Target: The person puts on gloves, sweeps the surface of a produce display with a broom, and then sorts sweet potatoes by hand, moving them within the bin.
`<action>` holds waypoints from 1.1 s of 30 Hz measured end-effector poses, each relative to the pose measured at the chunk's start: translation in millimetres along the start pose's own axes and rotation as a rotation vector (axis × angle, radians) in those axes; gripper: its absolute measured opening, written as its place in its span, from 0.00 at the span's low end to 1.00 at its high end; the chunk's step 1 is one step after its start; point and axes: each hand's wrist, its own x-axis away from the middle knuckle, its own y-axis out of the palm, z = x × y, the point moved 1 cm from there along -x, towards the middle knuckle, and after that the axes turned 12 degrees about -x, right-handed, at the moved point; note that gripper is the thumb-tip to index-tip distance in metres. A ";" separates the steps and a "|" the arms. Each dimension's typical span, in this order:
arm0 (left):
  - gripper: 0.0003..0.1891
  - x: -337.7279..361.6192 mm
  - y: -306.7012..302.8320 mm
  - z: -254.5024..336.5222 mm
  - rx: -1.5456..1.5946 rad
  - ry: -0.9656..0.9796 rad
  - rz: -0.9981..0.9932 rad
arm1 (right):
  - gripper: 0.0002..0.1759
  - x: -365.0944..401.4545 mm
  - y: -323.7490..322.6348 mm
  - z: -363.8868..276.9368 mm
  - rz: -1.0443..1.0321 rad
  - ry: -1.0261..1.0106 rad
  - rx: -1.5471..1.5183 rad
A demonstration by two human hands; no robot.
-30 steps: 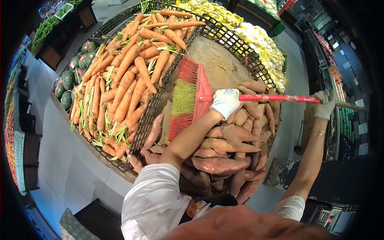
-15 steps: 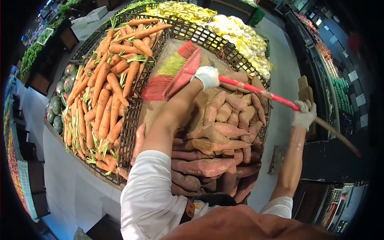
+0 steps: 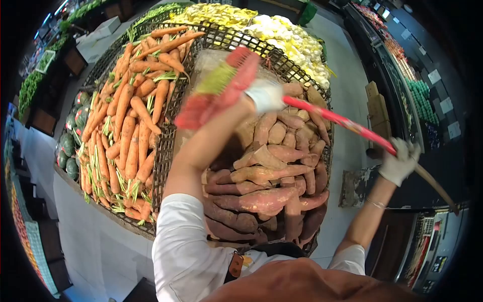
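Broom (image 3: 220, 85) held over the far bare part of the bin, between carrots (image 3: 133, 110) and sweet potatoes (image 3: 271, 171); head blurred. Handle gripped near the head by left hand (image 3: 265, 95), farther right by right hand (image 3: 399, 160).

From the wearer's head, the one camera looks forward and steeply down, close above the sweet potatoes (image 3: 269, 173); no second view shares them.

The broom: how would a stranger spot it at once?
Find the big carrot pile, then the sweet potatoes beside it. Near them, the left hand and right hand hold the broom. Its long, mostly red handle and red and yellow-green bristles set it apart from the vegetables.
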 end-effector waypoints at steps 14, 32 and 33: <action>0.17 -78.2 68.8 27.6 0.103 0.116 -0.174 | 0.17 -13.3 -66.3 -0.1 0.185 -0.099 -0.038; 0.09 -77.6 100.3 -41.6 -0.248 -0.177 0.184 | 0.22 -119.5 -134.6 94.2 0.287 0.085 -0.050; 0.10 -80.0 91.6 -24.7 -0.204 -0.139 0.068 | 0.23 -115.1 -145.2 85.8 0.333 0.061 0.008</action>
